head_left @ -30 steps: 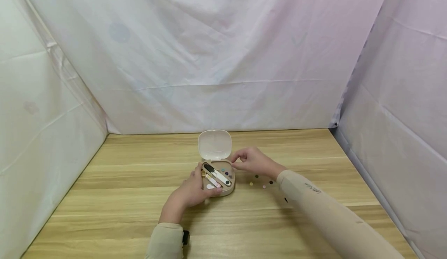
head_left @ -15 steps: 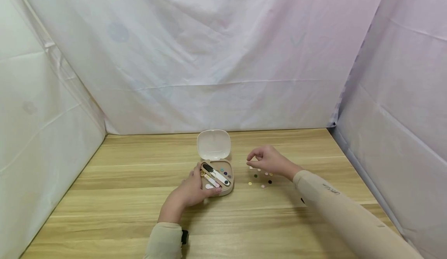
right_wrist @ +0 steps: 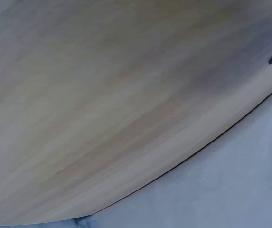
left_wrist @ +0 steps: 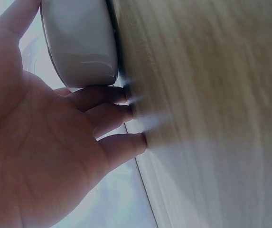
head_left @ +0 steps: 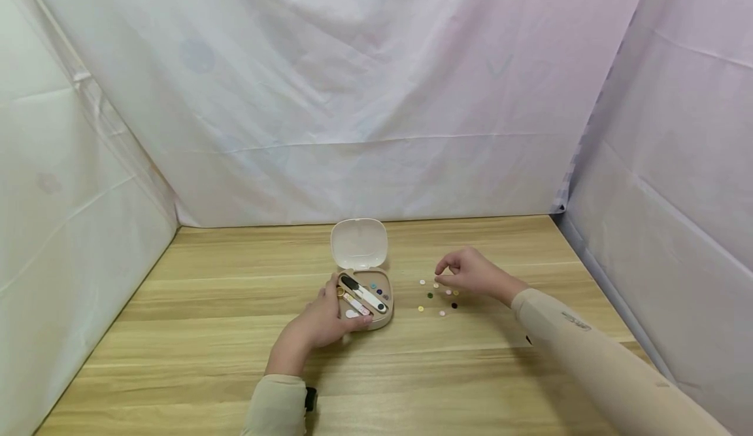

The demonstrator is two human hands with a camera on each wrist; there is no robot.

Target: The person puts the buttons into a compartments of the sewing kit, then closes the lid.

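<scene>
A beige sewing kit box (head_left: 384, 323) stands on the table with its pale lid (head_left: 360, 244) raised. My left hand (head_left: 320, 318) holds the box at its left side and front corner, thumb on the front rim. Inside lie white thread snips (head_left: 372, 300) with a black end, a gold ring (head_left: 340, 291), and several buttons (head_left: 379, 291) in the right compartment. My right hand (head_left: 473, 274) hovers over loose buttons right of the box, index finger and thumb slightly apart, nothing visible between them. A white button (head_left: 436, 285) lies just below those fingertips.
Around it several more buttons lie scattered, among them a yellow button (head_left: 420, 308), a green button (head_left: 430, 295) and a black button (head_left: 454, 305). White cloth (head_left: 365, 96) hangs behind the wooden table (head_left: 206, 344) and along both sides.
My right hand has moved right, from the box's right edge to above the loose buttons, uncovering several of them. The left hand still holds the box in the same place.
</scene>
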